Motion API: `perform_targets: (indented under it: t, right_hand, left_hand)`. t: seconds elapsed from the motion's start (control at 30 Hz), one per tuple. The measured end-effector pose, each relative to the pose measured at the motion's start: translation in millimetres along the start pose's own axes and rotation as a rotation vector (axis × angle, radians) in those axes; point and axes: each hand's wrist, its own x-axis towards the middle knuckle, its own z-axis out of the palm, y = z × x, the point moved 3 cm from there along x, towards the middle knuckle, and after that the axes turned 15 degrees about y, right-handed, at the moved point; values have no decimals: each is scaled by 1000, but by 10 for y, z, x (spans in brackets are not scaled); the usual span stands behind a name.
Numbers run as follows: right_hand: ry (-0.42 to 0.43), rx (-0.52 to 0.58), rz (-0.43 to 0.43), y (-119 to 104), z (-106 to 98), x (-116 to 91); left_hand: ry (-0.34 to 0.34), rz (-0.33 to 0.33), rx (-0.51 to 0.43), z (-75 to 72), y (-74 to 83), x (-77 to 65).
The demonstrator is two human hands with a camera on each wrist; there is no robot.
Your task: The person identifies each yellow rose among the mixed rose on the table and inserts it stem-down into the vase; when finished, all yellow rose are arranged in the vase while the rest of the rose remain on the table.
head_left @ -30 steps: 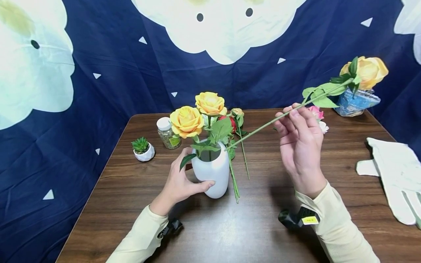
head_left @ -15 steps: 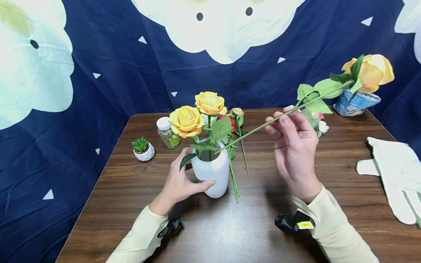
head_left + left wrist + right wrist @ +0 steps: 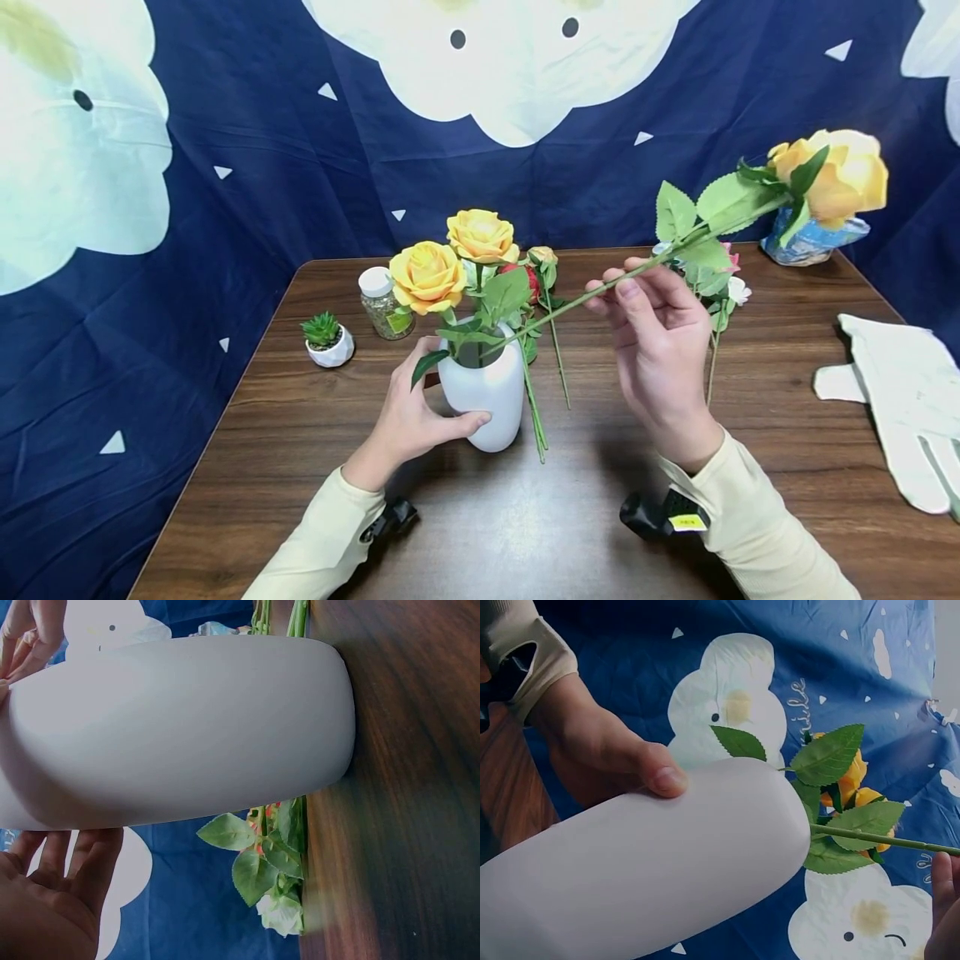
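A white vase [image 3: 491, 408] stands upright on the table, with two yellow roses [image 3: 427, 277] in it. My left hand [image 3: 408, 425] grips the vase from its left side, thumb across the front. In the right wrist view that same left hand [image 3: 607, 750] wraps the vase [image 3: 682, 862]. My right hand [image 3: 660, 342] pinches the green stem of a third yellow rose [image 3: 840, 179] between thumb and fingers. The rose slants, its bloom up to the right and its stem end within the vase mouth. In the right wrist view the stem [image 3: 885, 838] meets the vase opening.
Behind the vase lie a red rose [image 3: 531, 283] and a small peach rose [image 3: 542, 257]. A lidded jar [image 3: 386, 304] and a potted succulent [image 3: 327, 342] stand at left. Pink and white flowers [image 3: 731, 279], a blue bag [image 3: 810, 242] and white gloves [image 3: 900, 400] are at right.
My right hand has moved left and slightly down with the rose, and its stem end has passed from the vase's rim into the mouth. The left hand stays on the vase.
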Motion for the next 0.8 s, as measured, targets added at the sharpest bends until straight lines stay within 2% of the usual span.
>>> perform_targets:
  t: [0.2, 0.43, 0.5, 0.8]
  right_hand:
    - [-49, -34, -6, 38, 16, -55]
    - [-69, -193, -49, 83, 11, -109]
    - [-74, -210, -60, 91, 15, -117]
    - [-109, -408, -185, 102, 52, -169]
  left_hand:
    - [-1, 1, 0, 4, 1, 1]
    - [1, 7, 2, 0, -9, 4]
    - [2, 9, 6, -1, -9, 1]
    - [6, 16, 5, 4, 4, 6]
